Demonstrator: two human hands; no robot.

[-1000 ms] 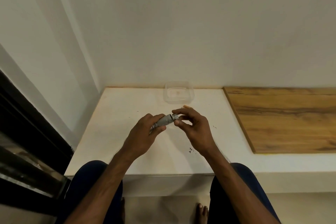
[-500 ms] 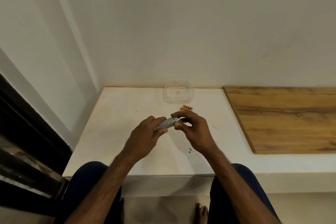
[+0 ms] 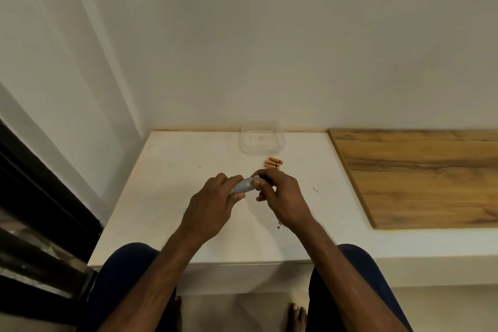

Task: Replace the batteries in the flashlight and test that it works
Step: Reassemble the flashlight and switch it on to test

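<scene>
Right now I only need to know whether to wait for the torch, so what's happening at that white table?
A seated person holds a small grey flashlight over the white table in both hands. The left hand grips the body while the right hand works at its end; whether that end is open is hidden by the fingers. A few orange batteries lie on the table beyond the hands, beside a clear plastic container. No light shows.

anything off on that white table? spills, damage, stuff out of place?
Minor only. Small dark specks lie on the white table, a cluster by the right wrist and another further right; what they are is too small to tell. The batteries lie loose beside the clear container, not in it. Both hands hold the flashlight.
</scene>
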